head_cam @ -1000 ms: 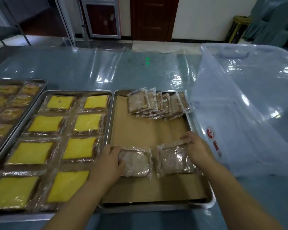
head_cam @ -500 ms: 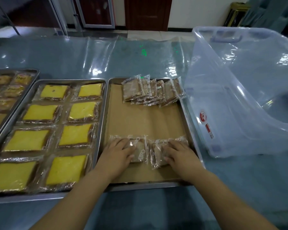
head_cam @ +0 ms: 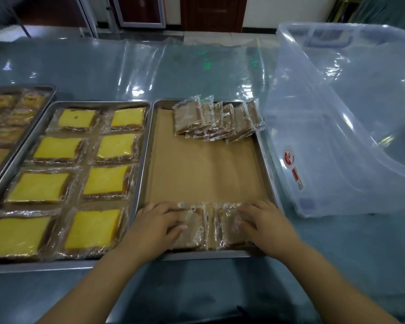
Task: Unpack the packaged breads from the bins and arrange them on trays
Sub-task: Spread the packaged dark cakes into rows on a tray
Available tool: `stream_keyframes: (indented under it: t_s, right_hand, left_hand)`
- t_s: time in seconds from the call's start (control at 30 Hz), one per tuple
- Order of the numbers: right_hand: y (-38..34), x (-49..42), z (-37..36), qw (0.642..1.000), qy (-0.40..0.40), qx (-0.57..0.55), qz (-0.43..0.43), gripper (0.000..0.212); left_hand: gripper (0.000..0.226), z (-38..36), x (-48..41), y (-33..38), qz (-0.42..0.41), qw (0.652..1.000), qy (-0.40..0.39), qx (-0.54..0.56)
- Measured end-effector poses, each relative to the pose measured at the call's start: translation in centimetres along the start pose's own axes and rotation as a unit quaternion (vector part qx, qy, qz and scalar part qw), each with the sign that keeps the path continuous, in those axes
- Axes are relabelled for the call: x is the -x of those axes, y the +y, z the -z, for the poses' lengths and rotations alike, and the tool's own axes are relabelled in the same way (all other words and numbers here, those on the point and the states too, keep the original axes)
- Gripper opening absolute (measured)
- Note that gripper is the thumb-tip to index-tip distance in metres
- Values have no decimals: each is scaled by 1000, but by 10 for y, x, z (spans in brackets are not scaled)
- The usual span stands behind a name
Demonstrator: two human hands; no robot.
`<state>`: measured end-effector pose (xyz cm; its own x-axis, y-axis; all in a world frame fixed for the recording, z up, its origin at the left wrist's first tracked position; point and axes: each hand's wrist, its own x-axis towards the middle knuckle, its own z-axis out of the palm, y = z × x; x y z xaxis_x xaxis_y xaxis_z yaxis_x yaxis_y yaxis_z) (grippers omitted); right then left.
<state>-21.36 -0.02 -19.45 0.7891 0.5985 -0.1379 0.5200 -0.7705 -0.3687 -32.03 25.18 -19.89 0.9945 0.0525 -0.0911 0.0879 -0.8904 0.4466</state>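
Observation:
A steel tray (head_cam: pixel 264 146) lined with brown paper lies in front of me. Two brown breads in clear wrappers lie side by side at its near edge. My left hand (head_cam: pixel 158 224) presses flat on the left packet (head_cam: pixel 195 230). My right hand (head_cam: pixel 265 222) presses flat on the right packet (head_cam: pixel 229 226). A leaning row of several brown packets (head_cam: pixel 216 119) stands at the tray's far right corner. The clear plastic bin (head_cam: pixel 337 127) lies tipped on its side to the right of the tray.
Left of the lined tray sits a tray (head_cam: pixel 26 148) filled with yellow cake slices in wrappers (head_cam: pixel 105 180). A third tray (head_cam: pixel 46 90) of packaged breads shows at the far left edge. Clear plastic sheeting (head_cam: pixel 150 64) covers the blue table.
Both hands slid the two packets toward me to the tray's near edge and now press them flat. The view shifted downward and closer.

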Motion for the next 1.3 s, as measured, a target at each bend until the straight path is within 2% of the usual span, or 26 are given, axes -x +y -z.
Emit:
stream_keyframes:
  t_s: [0.23, 0.5, 0.63, 0.73, 0.8, 0.9, 0.97, 1.1, 1.3]
  right_hand:
    - [-15, -69, 33, 998, 34, -57, -12, 26]
    - [-21, -186, 57, 990, 93, -78, -67, 24]
    - [-23, -235, 60, 987, 102, -86, -85, 24]
    - [-23, -258, 57, 990, 57, -76, -101, 29]
    - [-23, -266, 54, 991, 31, -68, -115, 31]
    - [-20, -271, 50, 988, 24, -81, -133, 21]
    - [-17, -272, 46, 982, 32, -118, -141, 8]
    - [-14, -269, 43, 969, 54, -193, -144, 12]
    - [-16, -249, 45, 944, 128, -263, -153, 23]
  left_hand:
    - [24, 24, -56, -11, 20, 997, 30, 72]
    - [26, 53, -166, -32, 15, 996, 79, 28]
    - [41, 59, -217, -37, 4, 996, 92, 11]
    - [55, 57, -246, -41, 22, 995, 96, -7]
    - [67, 53, -259, -44, 37, 997, 71, -16]
    - [73, 44, -267, -49, 50, 998, 16, -18]
    - [67, 39, -265, -51, 44, 998, 30, -41]
    - [59, 38, -250, -47, 32, 995, 49, -75]
    - [67, 34, -213, -41, 21, 985, 21, -171]
